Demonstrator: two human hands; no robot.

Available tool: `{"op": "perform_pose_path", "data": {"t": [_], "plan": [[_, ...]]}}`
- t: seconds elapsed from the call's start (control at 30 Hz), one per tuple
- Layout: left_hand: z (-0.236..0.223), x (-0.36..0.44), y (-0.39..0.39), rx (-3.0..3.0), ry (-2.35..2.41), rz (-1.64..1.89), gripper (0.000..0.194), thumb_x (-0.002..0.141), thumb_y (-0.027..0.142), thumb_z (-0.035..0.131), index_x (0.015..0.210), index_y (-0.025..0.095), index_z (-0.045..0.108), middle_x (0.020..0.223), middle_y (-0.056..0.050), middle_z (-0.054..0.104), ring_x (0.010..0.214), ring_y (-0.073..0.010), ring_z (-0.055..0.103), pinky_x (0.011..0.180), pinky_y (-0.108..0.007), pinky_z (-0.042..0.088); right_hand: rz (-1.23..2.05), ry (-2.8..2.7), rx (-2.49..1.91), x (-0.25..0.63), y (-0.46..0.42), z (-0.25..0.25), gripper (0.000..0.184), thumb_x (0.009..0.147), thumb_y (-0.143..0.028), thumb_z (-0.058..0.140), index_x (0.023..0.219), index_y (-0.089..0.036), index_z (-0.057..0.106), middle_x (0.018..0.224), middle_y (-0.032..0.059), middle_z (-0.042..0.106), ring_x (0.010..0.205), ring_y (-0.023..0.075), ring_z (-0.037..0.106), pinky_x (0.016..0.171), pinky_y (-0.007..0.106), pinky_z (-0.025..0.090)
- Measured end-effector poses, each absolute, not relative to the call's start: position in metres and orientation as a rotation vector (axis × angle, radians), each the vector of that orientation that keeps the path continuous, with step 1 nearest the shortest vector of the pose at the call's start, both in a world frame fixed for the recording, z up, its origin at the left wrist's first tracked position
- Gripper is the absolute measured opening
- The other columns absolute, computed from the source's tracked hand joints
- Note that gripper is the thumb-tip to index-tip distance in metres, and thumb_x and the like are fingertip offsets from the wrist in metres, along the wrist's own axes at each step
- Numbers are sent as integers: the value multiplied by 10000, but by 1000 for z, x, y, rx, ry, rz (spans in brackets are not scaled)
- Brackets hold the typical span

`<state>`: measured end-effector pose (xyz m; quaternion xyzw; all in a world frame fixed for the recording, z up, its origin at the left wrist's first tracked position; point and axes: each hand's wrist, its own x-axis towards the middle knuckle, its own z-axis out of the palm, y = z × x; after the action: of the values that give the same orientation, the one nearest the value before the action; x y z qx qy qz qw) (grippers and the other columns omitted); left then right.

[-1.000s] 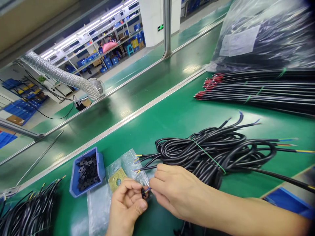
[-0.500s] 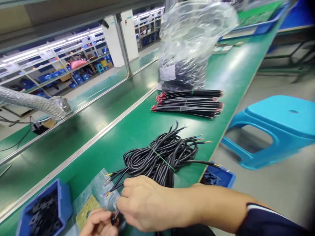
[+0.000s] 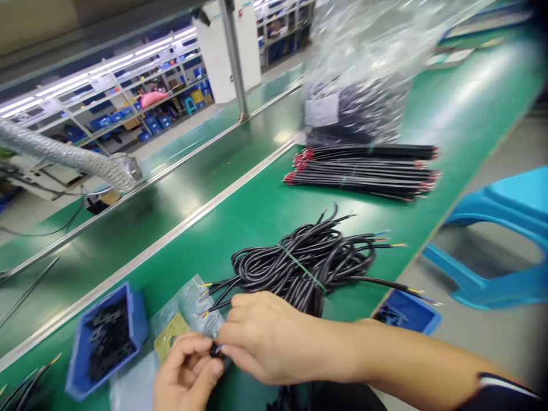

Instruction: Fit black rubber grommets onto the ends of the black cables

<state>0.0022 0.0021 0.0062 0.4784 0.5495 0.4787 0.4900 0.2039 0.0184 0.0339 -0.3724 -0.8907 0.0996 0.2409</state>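
Note:
My left hand (image 3: 188,368) is closed at the bottom, with a small black part (image 3: 215,350) pinched between thumb and fingertips. Against that part, the fingertips of my right hand (image 3: 274,342) are pinched on a thin wire; a bit of blue shows between the hands, and most of the wire is hidden. Just beyond my right hand lies a coiled bundle of black cables (image 3: 265,268), tied with a green band, its coloured wire ends sticking out at both sides. Under and beside my left hand are a yellowish sponge (image 3: 171,337) and a clear plastic bag (image 3: 188,299).
A blue bin (image 3: 139,325) of flat black parts stands left. Farther back lie bundled black wires with red ends (image 3: 363,171), before a large clear bag (image 3: 359,68). A blue stool (image 3: 505,228) and another blue bin (image 3: 417,314) sit beyond the table's right edge.
The view has shifted, so the table's things appear farther right. Both hands remain together at the small black part, and my left hand shows more fully.

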Motion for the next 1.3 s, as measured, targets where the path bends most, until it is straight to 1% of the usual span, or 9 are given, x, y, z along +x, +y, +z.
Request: {"op": "perform_pose_path", "data": {"t": [0.3, 0.63, 0.8, 0.9, 0.97, 1.07, 1.1, 1.2, 1.3], "plan": [[9, -6, 0, 1161, 1134, 1020, 171, 687, 236, 843, 801, 189, 723, 833, -14, 594, 750, -131, 632, 707, -212, 549, 332, -2306, -963, 200, 19, 16, 192, 904, -209, 562, 713, -197, 550, 657, -26, 560, 626, 137, 416, 621, 290, 330], [11, -6, 1, 1130, 1048, 966, 109, 742, 239, 804, 799, 210, 716, 869, -7, 573, 782, -122, 617, 725, -205, 541, 255, -2291, -919, 199, 19, 13, 181, 895, -198, 544, 715, -204, 523, 643, -30, 518, 613, 143, 391, 605, 292, 318], [10, -3, 2, 1137, 1115, 945, 167, 694, 201, 842, 772, 191, 695, 831, 2, 607, 730, -111, 643, 679, -188, 547, 198, -2358, -908, 202, 18, 17, 171, 919, -233, 567, 753, -195, 554, 673, -15, 556, 670, 163, 440, 608, 306, 321], [8, -2, 6, 1078, 1204, 872, 283, 648, 165, 872, 857, 208, 686, 802, 7, 661, 723, -117, 674, 670, -183, 562, 177, -2495, -896, 208, 15, 28, 128, 907, -182, 576, 780, -165, 569, 720, 10, 574, 727, 175, 476, 648, 308, 372], [7, -2, 9, 1033, 1236, 884, 366, 615, 165, 892, 913, 231, 690, 927, 3, 689, 788, -125, 699, 719, -195, 580, 159, -2573, -900, 214, 13, 35, 94, 883, -93, 539, 808, -138, 575, 739, 33, 564, 775, 189, 493, 668, 307, 404], [8, 2, 14, 1033, 1269, 901, 351, 568, 190, 916, 862, 218, 727, 1078, 10, 674, 847, -118, 713, 776, -167, 574, 129, -2608, -955, 222, 10, 37, 187, 892, -25, 442, 825, -118, 590, 717, 55, 550, 868, 215, 520, 737, 311, 451], [9, 5, 15, 1042, 1278, 886, 325, 556, 199, 921, 825, 206, 738, 1035, 12, 690, 822, -110, 717, 764, -146, 570, 131, -2598, -990, 223, 10, 36, 217, 905, -25, 418, 826, -117, 598, 711, 59, 554, 910, 224, 528, 774, 315, 464], [13, 13, 15, 1071, 1316, 848, 286, 538, 202, 923, 772, 200, 757, 744, 28, 725, 647, -85, 702, 637, -103, 563, 171, -2549, -1073, 226, 7, 28, 256, 918, -32, 393, 842, -120, 620, 743, 67, 572, 1032, 239, 524, 836, 315, 486], [15, 22, 16, 1150, 1376, 930, 276, 519, 156, 913, 750, 213, 773, 660, 38, 738, 581, -77, 684, 585, -99, 559, 215, -2473, -1132, 226, 8, 21, 267, 904, -28, 398, 827, -141, 628, 786, 59, 568, 1023, 226, 519, 775, 294, 497]]}}
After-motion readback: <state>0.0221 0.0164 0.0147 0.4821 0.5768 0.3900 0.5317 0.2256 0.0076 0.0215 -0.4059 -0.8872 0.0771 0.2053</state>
